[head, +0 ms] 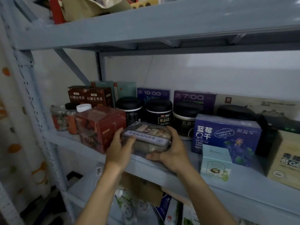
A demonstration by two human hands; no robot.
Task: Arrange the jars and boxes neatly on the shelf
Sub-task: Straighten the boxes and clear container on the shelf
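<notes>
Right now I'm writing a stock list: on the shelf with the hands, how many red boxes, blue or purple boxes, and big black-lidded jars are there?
Red boxes: 3
Blue or purple boxes: 3
Big black-lidded jars: 4, the rightmost dim
Total: 10

Single head cam, close to the shelf [162, 174], facing fwd and slightly down.

Three black-lidded jars [129, 109] [159, 111] [185, 119], two purple boxes [153, 93] [194, 98], two dark red tea boxes [77, 95] [97, 96], one clear container [146, 138], two hands [118, 151] [170, 153].
</notes>
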